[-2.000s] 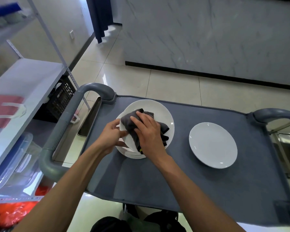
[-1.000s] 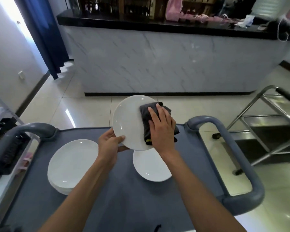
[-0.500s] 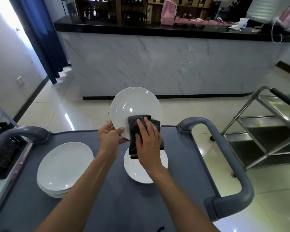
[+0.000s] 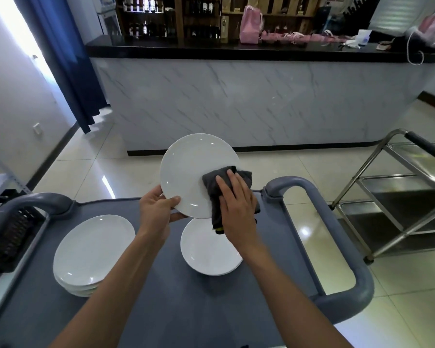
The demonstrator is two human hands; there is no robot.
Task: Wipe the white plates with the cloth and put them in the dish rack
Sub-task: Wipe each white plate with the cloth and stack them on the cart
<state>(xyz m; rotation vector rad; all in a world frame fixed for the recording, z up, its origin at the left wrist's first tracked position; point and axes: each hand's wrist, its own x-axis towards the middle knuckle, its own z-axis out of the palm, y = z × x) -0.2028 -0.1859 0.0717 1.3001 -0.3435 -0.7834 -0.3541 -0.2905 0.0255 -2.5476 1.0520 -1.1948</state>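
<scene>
one white plate point(image 4: 186, 172) between left hand point(image 4: 156, 212) and cloth-covered right hand point(image 4: 236, 207)

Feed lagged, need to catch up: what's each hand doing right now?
Left hand: grips the lower left rim of the raised white plate.
Right hand: open, fingers flat, pressing the dark cloth against the plate.

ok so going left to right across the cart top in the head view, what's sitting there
black crate at the left edge → stack of white plates → left hand holding the raised plate → single plate lying flat → cart handle
</scene>
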